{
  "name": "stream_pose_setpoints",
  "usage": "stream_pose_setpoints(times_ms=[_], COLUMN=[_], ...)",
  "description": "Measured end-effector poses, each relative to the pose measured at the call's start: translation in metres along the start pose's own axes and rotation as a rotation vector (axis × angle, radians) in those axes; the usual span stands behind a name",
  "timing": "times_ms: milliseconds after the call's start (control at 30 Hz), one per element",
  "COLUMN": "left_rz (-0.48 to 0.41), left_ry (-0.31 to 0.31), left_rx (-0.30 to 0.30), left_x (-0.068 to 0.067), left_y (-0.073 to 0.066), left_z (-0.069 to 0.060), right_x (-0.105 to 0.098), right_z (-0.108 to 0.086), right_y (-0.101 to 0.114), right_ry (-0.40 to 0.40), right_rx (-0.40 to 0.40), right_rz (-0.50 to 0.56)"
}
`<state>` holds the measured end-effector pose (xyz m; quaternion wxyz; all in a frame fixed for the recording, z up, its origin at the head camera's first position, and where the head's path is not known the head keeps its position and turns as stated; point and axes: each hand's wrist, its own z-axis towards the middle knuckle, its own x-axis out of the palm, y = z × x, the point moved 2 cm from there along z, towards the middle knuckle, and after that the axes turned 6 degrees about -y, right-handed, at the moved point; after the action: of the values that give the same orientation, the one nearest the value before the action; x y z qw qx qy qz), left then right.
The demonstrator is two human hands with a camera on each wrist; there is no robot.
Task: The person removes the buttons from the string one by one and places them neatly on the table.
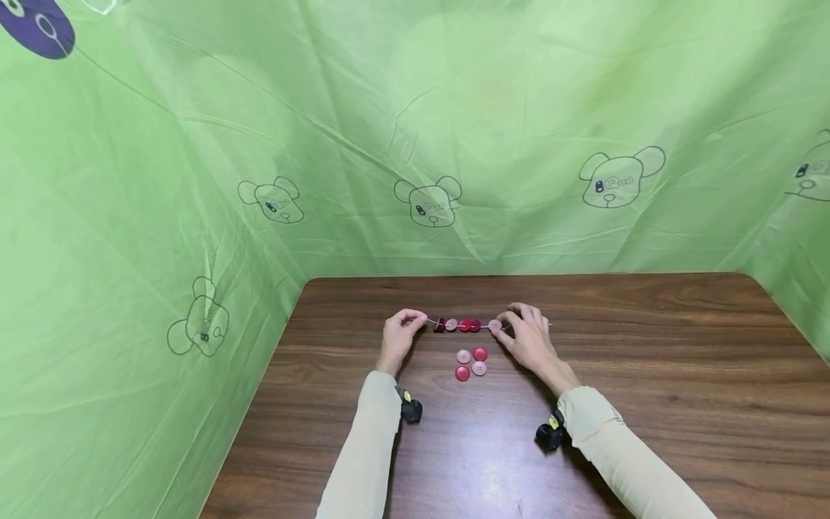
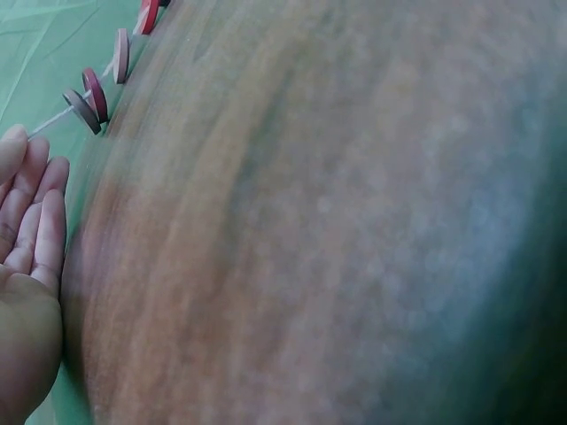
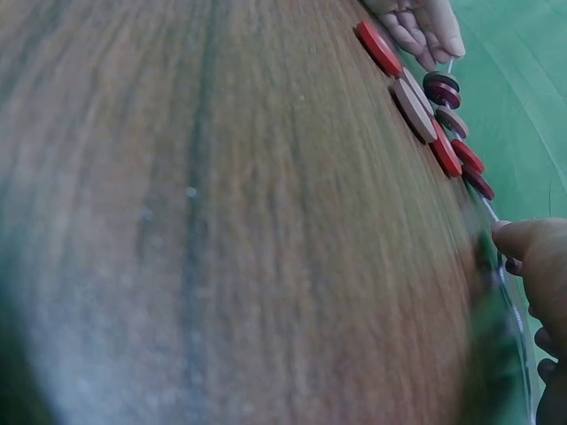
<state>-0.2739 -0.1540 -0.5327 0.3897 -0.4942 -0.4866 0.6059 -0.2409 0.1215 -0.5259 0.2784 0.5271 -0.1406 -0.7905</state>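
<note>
Between my two hands a thin pale string [image 2: 51, 122] runs from left to right, with several buttons threaded on it. My left hand [image 1: 398, 339] pinches its left end between thumb and fingertips. Nearest that hand are dark red buttons [image 1: 440, 325], then a pink button [image 1: 451, 325], a red button [image 1: 465, 325] and another dark red button [image 1: 475, 326]. My right hand [image 1: 528, 339] pinches a separate pink button [image 1: 494, 325] at the string, farther right. In the right wrist view the right thumb hides most of this button. The string's tail passes beyond the right hand.
Several loose buttons lie on the wooden table [image 1: 363, 310] nearer me: pink [image 1: 463, 357] and red [image 1: 480, 354] behind, red [image 1: 462, 373] and pink [image 1: 479, 368] in front. A green curtain [image 1: 519, 238] with printed bear faces surrounds the table's back and sides.
</note>
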Motion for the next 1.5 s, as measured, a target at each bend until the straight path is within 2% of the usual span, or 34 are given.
stream_pose_setpoints(times_ms=[467, 667, 733, 900, 967, 1500], left_rz=[-0.003, -0.015, -0.013, -0.019, -0.024, -0.034], left_ry=[0.001, 0.030, 0.037, 0.012, 0.003, 0.003], left_rx=[-0.011, -0.016, -0.009, 0.003, 0.002, -0.009], left_x=[-0.001, -0.001, -0.001, -0.001, 0.000, 0.001], left_y=[0.002, 0.003, -0.002, -0.002, 0.003, 0.002], left_z=[-0.001, 0.000, -0.002, -0.003, -0.001, 0.000], right_x=[-0.004, -0.006, -0.006, -0.009, -0.009, -0.018], right_z=[0.000, -0.003, -0.004, -0.004, -0.004, -0.007], right_y=[-0.004, -0.008, -0.009, -0.013, -0.015, -0.028], right_ry=[-0.004, -0.003, -0.001, -0.008, -0.014, -0.023], right_rx=[0.000, 0.014, 0.017, 0.024, 0.024, 0.062], right_rz=[0.000, -0.005, -0.004, -0.004, -0.004, 0.003])
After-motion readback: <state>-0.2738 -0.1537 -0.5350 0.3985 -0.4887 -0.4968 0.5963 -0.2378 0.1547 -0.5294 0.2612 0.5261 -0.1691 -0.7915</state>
